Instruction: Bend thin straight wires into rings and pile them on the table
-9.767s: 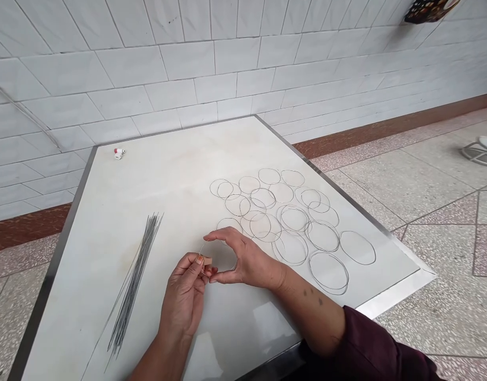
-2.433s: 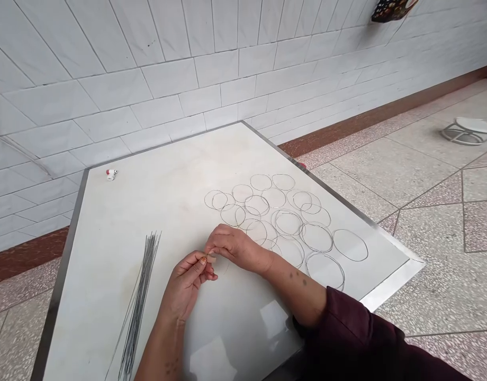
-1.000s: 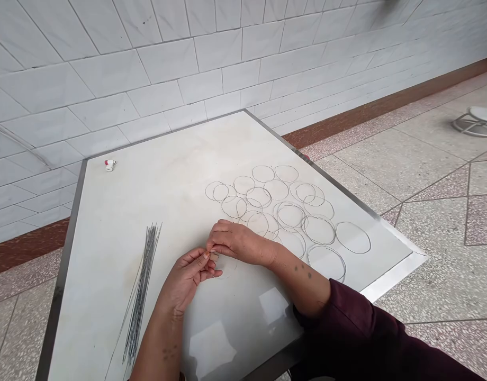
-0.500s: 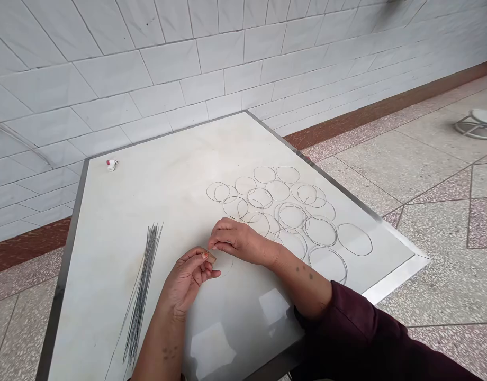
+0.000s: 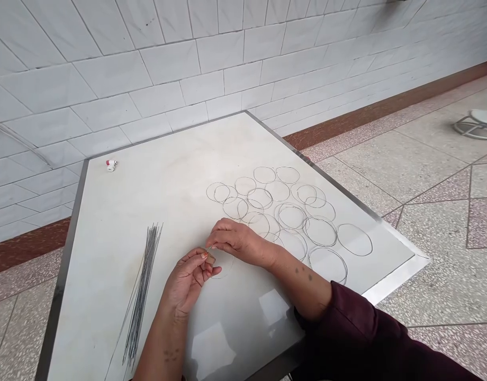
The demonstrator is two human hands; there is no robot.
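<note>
Both hands meet over the white table, at the ends of a thin wire bent into a loop point(image 5: 227, 274). My left hand point(image 5: 188, 280) pinches the wire between thumb and index finger; a tan wrap shows at that fingertip. Just above and to the right, the closed fingertips of my right hand point(image 5: 235, 241) grip the wire's end, a short bit of which shows between the hands. The rest of the loop hangs faintly below the right hand. Several finished-looking wire rings point(image 5: 337, 233) lie overlapping beyond my right forearm. A bundle of straight wires point(image 5: 143, 291) rests left of my left hand.
A small white and red object point(image 5: 111, 165) sits at the table's far left corner. The table point(image 5: 160, 174) has a metal edge and stands near a tiled wall point(image 5: 168, 69). A round stool point(image 5: 477, 127) stands on the floor at right.
Both hands stay almost in place, with only a slight shift of the fingers. A short piece of wire now shows more clearly between the fingertips.
</note>
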